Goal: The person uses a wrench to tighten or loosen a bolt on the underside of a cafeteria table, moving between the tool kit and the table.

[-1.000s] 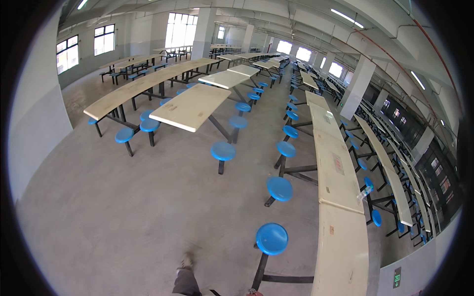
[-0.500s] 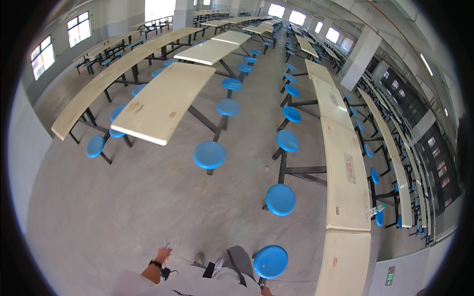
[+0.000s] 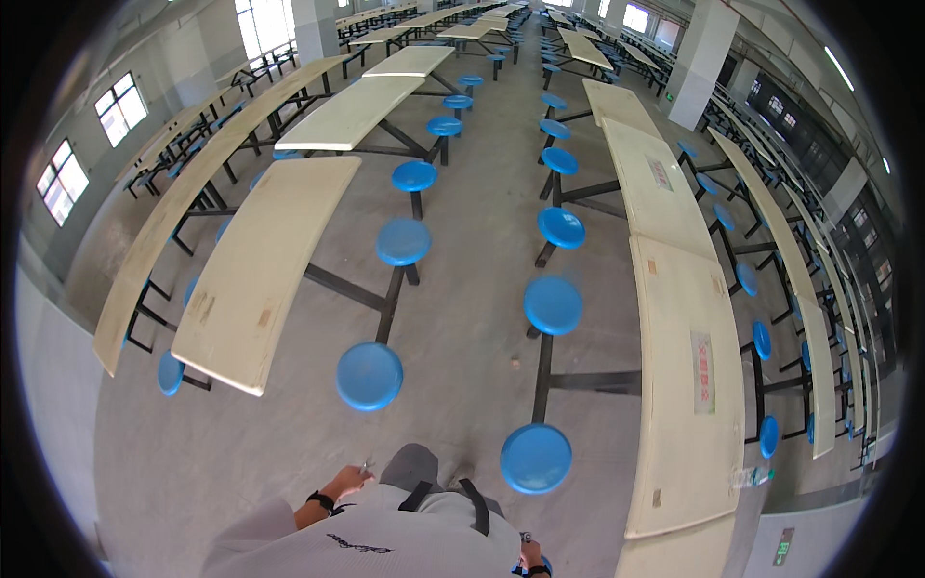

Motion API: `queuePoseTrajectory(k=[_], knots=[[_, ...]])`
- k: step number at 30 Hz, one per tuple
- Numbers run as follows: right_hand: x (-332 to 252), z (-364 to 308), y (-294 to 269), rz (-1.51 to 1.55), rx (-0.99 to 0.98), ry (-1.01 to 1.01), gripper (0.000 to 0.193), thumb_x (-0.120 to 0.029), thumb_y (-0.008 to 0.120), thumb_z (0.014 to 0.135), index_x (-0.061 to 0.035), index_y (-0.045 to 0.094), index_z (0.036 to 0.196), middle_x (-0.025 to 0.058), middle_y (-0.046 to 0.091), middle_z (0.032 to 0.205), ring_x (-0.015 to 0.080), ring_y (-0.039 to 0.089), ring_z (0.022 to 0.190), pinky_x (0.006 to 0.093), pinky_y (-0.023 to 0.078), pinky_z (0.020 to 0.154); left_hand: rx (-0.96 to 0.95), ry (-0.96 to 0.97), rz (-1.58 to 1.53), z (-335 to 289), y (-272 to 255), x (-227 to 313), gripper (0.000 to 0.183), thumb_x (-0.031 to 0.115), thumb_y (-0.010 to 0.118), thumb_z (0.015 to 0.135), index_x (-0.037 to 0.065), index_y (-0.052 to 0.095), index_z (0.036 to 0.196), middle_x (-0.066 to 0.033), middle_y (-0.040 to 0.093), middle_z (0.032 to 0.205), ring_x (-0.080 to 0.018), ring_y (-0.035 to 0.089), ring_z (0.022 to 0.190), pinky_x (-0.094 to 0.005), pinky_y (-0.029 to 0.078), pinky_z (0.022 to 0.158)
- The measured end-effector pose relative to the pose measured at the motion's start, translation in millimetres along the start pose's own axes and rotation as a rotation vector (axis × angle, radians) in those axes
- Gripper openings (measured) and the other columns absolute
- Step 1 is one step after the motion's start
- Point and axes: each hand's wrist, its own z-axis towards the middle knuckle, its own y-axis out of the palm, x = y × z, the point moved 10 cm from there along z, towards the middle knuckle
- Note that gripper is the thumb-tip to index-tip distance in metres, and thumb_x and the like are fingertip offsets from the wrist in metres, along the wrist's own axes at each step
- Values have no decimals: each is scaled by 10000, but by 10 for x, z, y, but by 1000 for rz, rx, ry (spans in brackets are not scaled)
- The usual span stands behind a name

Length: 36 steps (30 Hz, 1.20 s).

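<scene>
My left hand (image 3: pixel 348 480), with a dark band at the wrist, is out in front at the lower left. Its fingers close on a small silvery metal object (image 3: pixel 365 467), too small to name. Low at the lower edge is my right hand (image 3: pixel 531 553), also closed. A small dark and metallic bit (image 3: pixel 525 537) shows at its fingers; I cannot make out what it is. The right hand hangs beside a blue round stool, which is partly hidden behind it. Neither hand touches a table.
A long cream table (image 3: pixel 686 385) runs along my right, with blue round stools (image 3: pixel 536 459) on black frames beside it. Another cream table (image 3: pixel 265 279) stands ahead left with its stool (image 3: pixel 369 376). A plastic bottle (image 3: pixel 752 477) is at the right table's edge. Grey floor (image 3: pixel 453 289) forms the aisle.
I have moved forward along the aisle; tables and stools come nearer. My left hand has shifted right and up in view, still closed on the silvery object. More of my right hand shows.
</scene>
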Motion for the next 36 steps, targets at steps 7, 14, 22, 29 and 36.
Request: queuePoseTrajectory(k=[7,14,22,29,36], knots=[[-1457,1886,-47,5,29,-155,152,-175,626,753,-38,589,807,60,507,599,199,508,496,342,452,505,-31,11,236,781,-24,-125,350,395,508,829,82,655,780,-67,625,652,-174,581,584,-319,443,535],[-5043,1631,1369,-233,-137,-293,178,-207,608,768,-34,592,811,62,517,603,197,502,489,344,433,488,-22,-184,-51,2163,-817,960,358,415,509,823,92,656,774,-57,628,663,-172,585,603,-320,448,556],[-7416,1764,2185,-291,-213,-441,215,-243,587,786,-30,595,814,65,529,607,193,495,481,347,412,468,-21,71,-110,3989,-1878,3431,367,437,511,817,104,657,767,-46,633,675,-169,590,624,-321,454,580],[-8097,2555,2106,-285,-219,-344,251,-274,569,802,-26,598,817,67,539,611,191,488,474,349,392,451,71,192,-137,4982,-2541,4515,266,301,478,852,104,638,930,-54,618,653,-163,581,592,-305,447,525],[-8047,3367,1572,-176,-264,-227,288,-306,551,818,-22,601,821,69,549,614,188,482,467,351,373,434,121,110,-458,4658,-2697,4204,154,152,513,826,7,562,837,-69,495,545,-138,417,383,-267,280,323]])
